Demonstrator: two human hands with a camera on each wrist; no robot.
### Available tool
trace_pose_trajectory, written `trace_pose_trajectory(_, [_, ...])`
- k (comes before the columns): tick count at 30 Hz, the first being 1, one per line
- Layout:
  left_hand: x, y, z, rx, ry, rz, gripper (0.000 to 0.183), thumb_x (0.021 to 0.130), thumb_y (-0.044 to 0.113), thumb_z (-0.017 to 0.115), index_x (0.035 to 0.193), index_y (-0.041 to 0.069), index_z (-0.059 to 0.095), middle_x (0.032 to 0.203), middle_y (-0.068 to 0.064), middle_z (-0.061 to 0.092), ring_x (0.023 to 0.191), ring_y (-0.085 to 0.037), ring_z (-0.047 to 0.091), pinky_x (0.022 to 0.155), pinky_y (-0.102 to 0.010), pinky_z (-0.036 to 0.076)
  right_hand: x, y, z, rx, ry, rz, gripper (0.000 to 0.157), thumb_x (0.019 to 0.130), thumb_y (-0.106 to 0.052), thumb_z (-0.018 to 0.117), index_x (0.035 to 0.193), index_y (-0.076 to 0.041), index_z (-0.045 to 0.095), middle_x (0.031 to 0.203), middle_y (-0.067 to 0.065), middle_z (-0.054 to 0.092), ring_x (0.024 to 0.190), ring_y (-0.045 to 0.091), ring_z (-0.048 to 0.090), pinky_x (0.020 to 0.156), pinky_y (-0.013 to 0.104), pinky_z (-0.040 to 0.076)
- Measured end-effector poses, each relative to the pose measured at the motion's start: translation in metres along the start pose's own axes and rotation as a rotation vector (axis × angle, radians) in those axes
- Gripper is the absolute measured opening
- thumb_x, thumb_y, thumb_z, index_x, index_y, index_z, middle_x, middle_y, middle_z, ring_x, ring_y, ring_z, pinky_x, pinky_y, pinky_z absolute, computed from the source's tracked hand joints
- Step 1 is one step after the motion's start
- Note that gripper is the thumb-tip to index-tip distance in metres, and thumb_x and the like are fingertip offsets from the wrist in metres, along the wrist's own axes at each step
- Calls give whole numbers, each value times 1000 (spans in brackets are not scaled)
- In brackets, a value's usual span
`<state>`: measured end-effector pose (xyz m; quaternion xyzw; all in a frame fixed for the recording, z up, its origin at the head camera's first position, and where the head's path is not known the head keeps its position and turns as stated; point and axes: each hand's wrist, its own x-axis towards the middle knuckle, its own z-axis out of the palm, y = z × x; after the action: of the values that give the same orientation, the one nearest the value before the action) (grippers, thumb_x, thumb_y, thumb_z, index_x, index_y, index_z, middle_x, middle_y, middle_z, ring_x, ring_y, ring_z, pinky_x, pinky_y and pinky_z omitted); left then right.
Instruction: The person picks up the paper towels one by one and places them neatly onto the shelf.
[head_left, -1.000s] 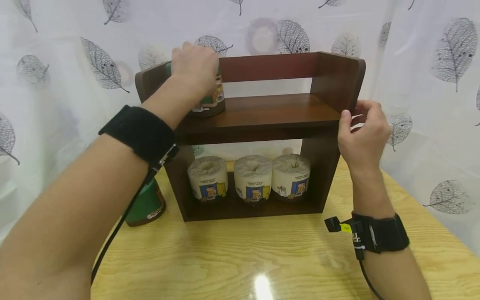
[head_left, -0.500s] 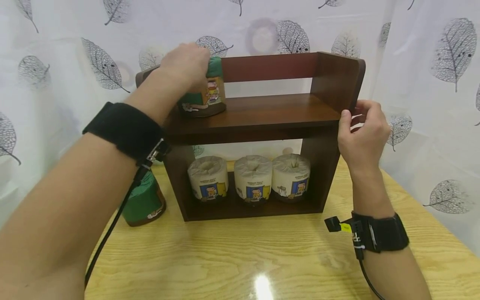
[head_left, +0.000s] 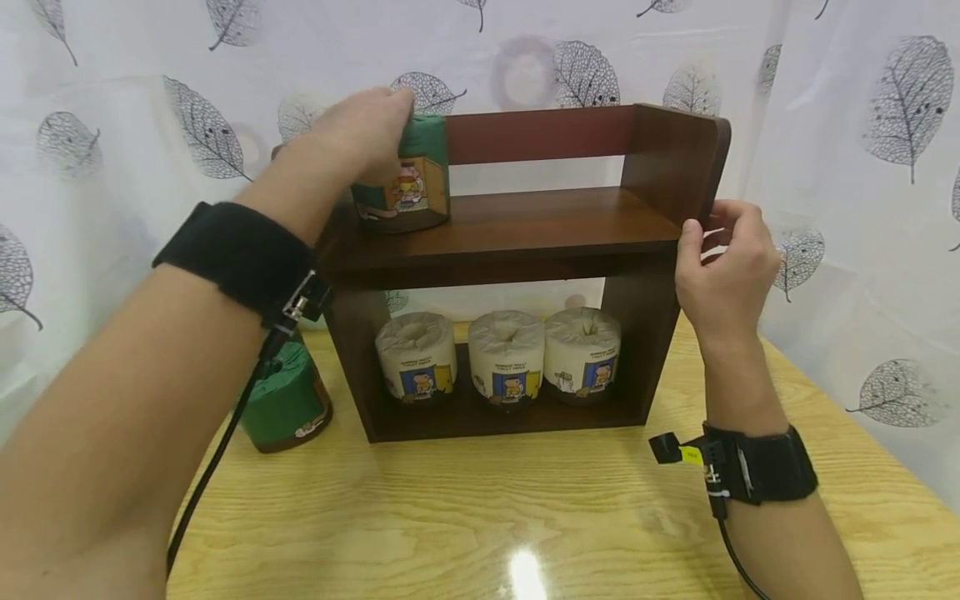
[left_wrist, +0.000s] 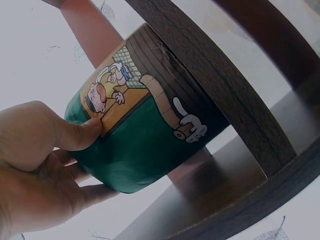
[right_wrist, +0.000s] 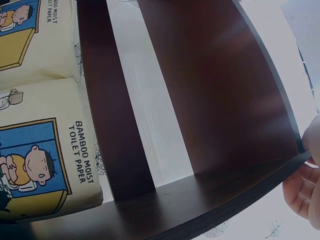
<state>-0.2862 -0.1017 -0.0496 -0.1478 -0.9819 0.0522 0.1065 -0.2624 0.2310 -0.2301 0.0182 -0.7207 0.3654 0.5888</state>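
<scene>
green roll (head_left: 423, 177) in left hand (head_left: 358, 137); right hand (head_left: 727, 271) holds shelf (head_left: 555, 218)

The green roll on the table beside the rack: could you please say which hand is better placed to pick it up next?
Probably the left hand, once free of the upper roll: the table roll stands left of the rack, while the right hand holds the rack's right panel.
</scene>
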Motion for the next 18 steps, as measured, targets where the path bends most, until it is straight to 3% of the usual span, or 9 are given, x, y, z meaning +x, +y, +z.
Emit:
trace_pose_trajectory(6, [0, -3, -1, -15, 8, -3, 65, 82, 7, 64, 133, -1, 26, 129, -24, 40, 113, -39, 42, 96, -51, 39, 1, -1, -1, 5, 2, -4, 29, 85, -30, 53, 103, -8, 61, 90, 4, 64, 68, 4, 53, 60, 12, 40])
trace_pose_trajectory(13, [-3, -2, -1, -48, 1, -5, 72, 81, 5, 63, 138, -1, 18, 133, -25, 34, 114, -39, 42, 94, -50, 41, 1, -2, -2, 10, 1, -2, 29, 85, -30, 53, 103, -8, 60, 90, 4, 64, 67, 4, 53, 59, 14, 42])
trace_pose_trajectory(18, [-10, -4, 2, 3, 21, 25, 72, 87, 15, 59, 141, -3, 15, 131, -27, 35, 110, -40, 43, 93, -51, 41, 0, 0, -1, 16, -2, -4, 30, 85, -31, 53, 103, -8, 61, 90, 4, 64, 67, 4, 53, 59, 12, 41])
